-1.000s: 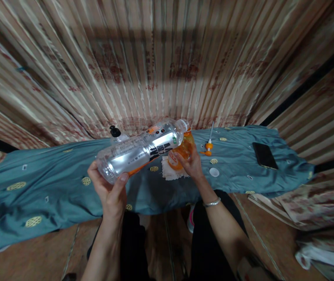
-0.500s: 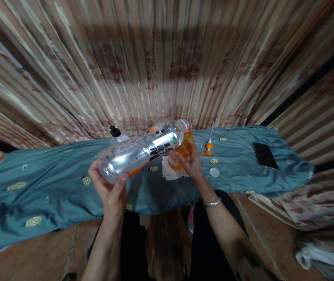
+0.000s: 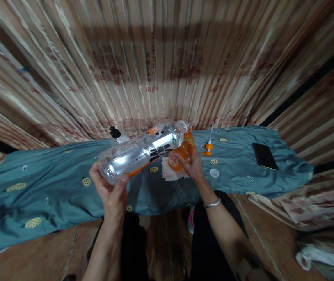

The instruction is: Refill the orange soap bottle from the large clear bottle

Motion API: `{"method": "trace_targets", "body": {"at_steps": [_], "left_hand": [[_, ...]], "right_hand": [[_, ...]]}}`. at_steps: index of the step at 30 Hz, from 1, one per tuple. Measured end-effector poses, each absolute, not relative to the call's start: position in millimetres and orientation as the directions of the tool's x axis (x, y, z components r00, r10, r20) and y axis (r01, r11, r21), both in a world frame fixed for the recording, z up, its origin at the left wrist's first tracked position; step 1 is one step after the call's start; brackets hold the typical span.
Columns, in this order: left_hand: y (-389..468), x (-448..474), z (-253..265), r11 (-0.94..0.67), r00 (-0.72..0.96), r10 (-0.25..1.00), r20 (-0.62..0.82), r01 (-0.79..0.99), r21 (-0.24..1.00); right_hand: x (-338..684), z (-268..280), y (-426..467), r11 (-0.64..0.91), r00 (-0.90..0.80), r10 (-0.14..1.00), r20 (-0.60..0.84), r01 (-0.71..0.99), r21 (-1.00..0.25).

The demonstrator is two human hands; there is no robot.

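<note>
Out on the far left there's just the teal cloth (image 3: pixel 38 191) draped over the surface, dotted with little yellow round motifs, and striped curtains (image 3: pixel 143 58) hanging close behind it. Moving in, a black pump top (image 3: pixel 114 132) pokes up at the back edge of the cloth, its bottle mostly hidden behind the big one. Now the left hand (image 3: pixel 111 191): it cups the base of a large clear plastic bottle (image 3: pixel 143 150), thumb pressed over the near side of the bottom, fingers curled round the far side, and the bottle is tipped well over, nearly lying flat in the air, neck pointing right and slightly up. Its mouth sits right at the top of a small orange bottle (image 3: pixel 183 150), touching or just about touching, hard to call from here. The right hand (image 3: pixel 192 166) wraps that orange bottle from the near side, fingers closed round its body, holding it above a white paper square (image 3: pixel 168 171) lying on the cloth. A silver bangle (image 3: pixel 212 203) rides the right wrist. Further right, an orange pump head with its white tube (image 3: pixel 208 145) lies on the cloth, a small white cap (image 3: pixel 214 172) just in front of it. Well apart, out toward the right end, a dark phone (image 3: pixel 265 155) lies flat.
</note>
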State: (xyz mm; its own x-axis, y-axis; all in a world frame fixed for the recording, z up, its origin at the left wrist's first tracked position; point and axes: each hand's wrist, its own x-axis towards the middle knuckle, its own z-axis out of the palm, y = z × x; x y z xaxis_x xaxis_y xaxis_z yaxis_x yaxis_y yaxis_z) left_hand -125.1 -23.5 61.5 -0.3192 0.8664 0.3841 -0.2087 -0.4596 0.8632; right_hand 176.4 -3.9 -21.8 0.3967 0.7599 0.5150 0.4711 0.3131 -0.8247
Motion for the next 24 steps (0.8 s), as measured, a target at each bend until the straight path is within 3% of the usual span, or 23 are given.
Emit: {"method": "trace_targets", "body": {"at_steps": [24], "left_hand": [[-33, -114, 74, -0.457, -0.3, 0.876, 0.377, -0.272, 0.847]], "right_hand": [[175, -19, -6, 0.299, 0.436, 0.76, 0.483, 0.425, -0.854]]}}
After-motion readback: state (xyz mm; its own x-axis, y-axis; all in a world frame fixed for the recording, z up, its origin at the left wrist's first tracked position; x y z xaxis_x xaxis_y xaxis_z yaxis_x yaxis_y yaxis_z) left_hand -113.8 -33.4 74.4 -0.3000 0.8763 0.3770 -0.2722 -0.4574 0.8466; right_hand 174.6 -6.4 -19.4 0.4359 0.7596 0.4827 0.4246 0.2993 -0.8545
